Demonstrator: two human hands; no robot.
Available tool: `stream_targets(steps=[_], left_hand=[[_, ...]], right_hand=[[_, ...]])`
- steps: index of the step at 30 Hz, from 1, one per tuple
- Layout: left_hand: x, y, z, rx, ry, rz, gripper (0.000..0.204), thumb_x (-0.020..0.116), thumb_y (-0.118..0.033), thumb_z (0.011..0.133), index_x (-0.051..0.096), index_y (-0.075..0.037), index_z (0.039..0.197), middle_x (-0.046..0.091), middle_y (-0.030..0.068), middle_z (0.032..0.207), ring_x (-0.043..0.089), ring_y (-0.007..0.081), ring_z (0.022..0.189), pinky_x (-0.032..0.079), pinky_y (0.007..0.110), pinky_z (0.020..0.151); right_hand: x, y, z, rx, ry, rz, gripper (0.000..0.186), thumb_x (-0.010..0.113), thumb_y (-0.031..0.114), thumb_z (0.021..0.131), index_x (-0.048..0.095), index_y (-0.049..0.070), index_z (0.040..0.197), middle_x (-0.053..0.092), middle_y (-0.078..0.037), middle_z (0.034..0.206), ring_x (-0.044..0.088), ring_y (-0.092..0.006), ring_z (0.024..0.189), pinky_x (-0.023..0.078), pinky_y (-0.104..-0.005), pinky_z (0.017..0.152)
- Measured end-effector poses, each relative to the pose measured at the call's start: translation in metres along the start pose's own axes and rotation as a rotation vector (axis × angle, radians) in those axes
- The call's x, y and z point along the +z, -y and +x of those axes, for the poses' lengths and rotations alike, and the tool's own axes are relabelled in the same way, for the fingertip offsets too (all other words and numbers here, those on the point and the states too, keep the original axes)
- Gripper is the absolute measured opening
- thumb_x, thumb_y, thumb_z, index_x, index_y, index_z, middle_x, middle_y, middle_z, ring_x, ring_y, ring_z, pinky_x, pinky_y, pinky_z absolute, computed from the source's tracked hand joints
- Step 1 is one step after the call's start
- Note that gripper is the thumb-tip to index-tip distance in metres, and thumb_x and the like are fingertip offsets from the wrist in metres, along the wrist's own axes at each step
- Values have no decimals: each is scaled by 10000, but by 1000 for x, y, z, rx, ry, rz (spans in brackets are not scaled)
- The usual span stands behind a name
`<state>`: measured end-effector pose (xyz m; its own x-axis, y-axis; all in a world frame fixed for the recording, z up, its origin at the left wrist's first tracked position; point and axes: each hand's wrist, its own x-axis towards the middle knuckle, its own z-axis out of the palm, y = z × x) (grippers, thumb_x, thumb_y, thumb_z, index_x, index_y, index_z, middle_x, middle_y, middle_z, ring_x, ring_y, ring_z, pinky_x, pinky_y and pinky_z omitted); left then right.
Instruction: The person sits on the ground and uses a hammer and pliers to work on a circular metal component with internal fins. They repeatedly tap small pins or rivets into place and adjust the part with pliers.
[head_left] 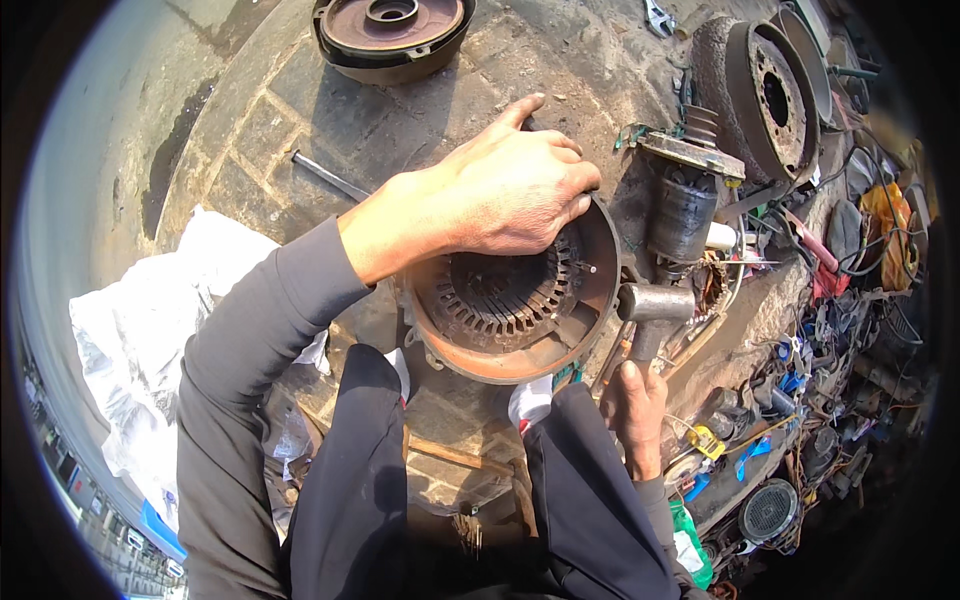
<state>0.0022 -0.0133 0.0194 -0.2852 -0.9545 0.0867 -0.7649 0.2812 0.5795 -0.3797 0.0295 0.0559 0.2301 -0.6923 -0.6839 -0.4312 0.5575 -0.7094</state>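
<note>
A round, rusty motor housing stands between my knees, its slotted stator core showing inside. My left hand lies across the far side of this housing, its fingers curled down at the rim and one finger stretched away. The hand hides what is under its palm. Beside the housing's right side, my right hand is wrapped around the handle of a hammer. The heavy steel hammer head is close to the housing wall. A metal rod lies on the paving, partly behind my left wrist.
A round motor end cover sits at the far edge. To the right are a cylindrical motor part, a large rusty wheel drum and heaped scrap with wires. White sacking lies at the left. A wrench rests far right.
</note>
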Motion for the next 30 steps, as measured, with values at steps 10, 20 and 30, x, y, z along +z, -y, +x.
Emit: stream_targets(steps=[10,20,30], left_hand=[[-1,-61,-2,121,50,71,304,826,-145,791,668,-73,1040,629,97,960,669,320,914,565,454,773],[15,-56,11,326,32,96,209,770,-99,760,610,-94,894,546,60,812,615,266,752,519,403,684],[-5,-76,21,329,0,166,244,766,-54,679,653,-76,894,542,46,776,585,244,671,491,373,622]], right_hand=[[-15,-66,62,250,61,-84,294,815,288,1001,668,38,948,612,2,692,551,-96,526,415,-297,467],[-4,-141,115,241,63,-60,256,792,243,971,657,33,917,632,-36,658,611,-157,490,483,-363,448],[-5,-141,111,272,56,-74,285,803,279,956,682,22,928,661,-51,664,637,-158,510,513,-377,487]])
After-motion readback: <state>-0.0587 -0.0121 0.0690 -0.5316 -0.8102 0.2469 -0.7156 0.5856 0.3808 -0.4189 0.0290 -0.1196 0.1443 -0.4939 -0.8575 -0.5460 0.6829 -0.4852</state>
